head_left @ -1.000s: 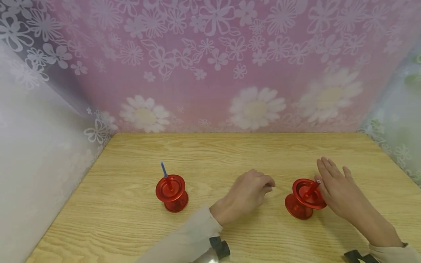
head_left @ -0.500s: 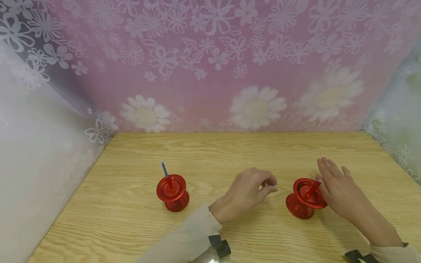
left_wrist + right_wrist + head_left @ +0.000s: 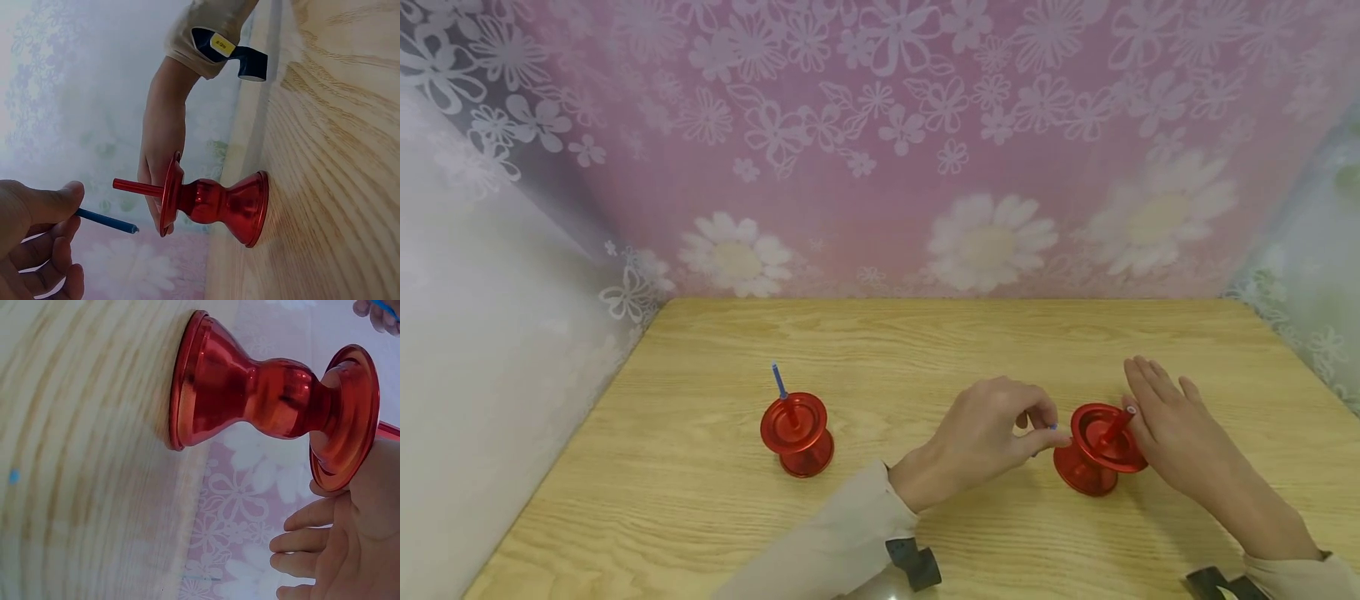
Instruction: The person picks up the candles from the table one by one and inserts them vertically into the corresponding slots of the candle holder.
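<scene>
A thin blue candle is pinched between the thumb and fingers of my left hand. Its small pointed end faces the red tube on top of the right-hand candle holder, a short distance off in the left wrist view. This holder is shiny red metal, with a wide dish and a flared base standing on the table. My right hand lies along the far right side of the dish, fingers straight, touching the rim. In the right wrist view the palm and spread fingers show beneath the dish.
A matching red candle holder stands on the left of the wooden table, with a blue candle upright in its tube. Flowered pink cloth closes off the back, and pale walls stand at both sides.
My left hand has moved right, toward the right-hand candle holder, and its thumb and fingertips now show the blue candle's end. My right hand has stayed at the holder's rim.
</scene>
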Demonstrator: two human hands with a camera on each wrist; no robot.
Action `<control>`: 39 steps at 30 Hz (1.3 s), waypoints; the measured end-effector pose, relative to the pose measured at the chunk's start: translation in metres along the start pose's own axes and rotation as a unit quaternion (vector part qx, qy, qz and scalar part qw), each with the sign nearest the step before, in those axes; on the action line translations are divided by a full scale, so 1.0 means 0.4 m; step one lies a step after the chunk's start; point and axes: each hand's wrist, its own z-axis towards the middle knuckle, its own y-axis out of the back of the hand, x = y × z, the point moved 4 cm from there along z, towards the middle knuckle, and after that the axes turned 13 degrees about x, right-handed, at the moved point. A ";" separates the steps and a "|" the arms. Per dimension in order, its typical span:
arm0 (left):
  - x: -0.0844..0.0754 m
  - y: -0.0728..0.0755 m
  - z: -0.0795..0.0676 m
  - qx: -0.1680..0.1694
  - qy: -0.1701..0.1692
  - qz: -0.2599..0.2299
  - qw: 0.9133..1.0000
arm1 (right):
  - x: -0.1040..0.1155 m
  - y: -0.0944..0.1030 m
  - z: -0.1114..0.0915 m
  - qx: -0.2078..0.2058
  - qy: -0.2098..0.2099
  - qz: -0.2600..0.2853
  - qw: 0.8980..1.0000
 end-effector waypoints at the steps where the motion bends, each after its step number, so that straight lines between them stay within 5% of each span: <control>1: -0.002 0.000 0.002 0.002 -0.001 -0.002 1.000 | 0.000 0.000 0.001 -0.001 0.002 -0.001 1.000; 13: -0.046 0.029 0.039 -0.002 -0.025 0.007 1.000 | -0.001 0.002 -0.007 -0.016 0.009 -0.003 1.000; 28: -0.059 0.063 0.096 -0.004 -0.011 -0.015 1.000 | 0.000 0.003 -0.005 -0.013 0.015 -0.002 1.000; 39: -0.064 0.043 0.150 -0.013 -0.003 -0.035 0.999 | 0.003 0.002 -0.004 -0.018 0.025 -0.014 0.999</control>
